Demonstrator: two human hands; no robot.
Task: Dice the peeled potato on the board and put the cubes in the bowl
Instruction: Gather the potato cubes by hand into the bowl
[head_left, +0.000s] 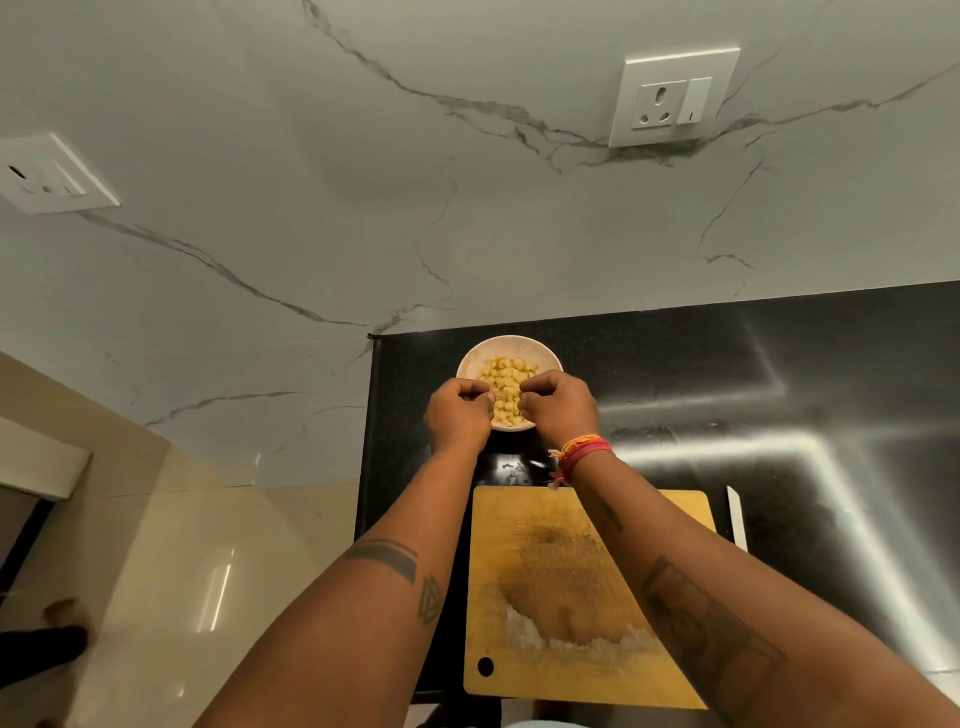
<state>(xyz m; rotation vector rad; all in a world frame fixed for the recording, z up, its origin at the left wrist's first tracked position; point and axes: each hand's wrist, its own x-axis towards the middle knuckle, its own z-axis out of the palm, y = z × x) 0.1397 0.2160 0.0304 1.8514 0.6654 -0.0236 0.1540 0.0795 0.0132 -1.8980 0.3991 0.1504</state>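
Head-worn wide-angle view, forward and down over the counter (675, 374).

1. The bowl (543, 349) is white, faintly pinkish inside.
2. The potato cubes (505, 387) in it are pale yellow, a few with a browner tinge.
3. The cutting board (571, 587) is honey-yellow wood, with a darker brown worn patch at its middle, pale whitish residue below that, and a black round hole at one corner.
4. The desk (779, 374) is glossy black, finely speckled, crossed by bright white streaks of reflected light.
5. The wall (311, 182) is white marble with thin grey and dark veins.
6. Two sockets (672, 98) on it are plain white.
7. The wrist threads (579, 449) are orange, red and pink.
8. The floor (171, 571) is glossy cream tile.
9. Both forearms carry dark tattoos: a band and triangle on one, a dark figure on the other.
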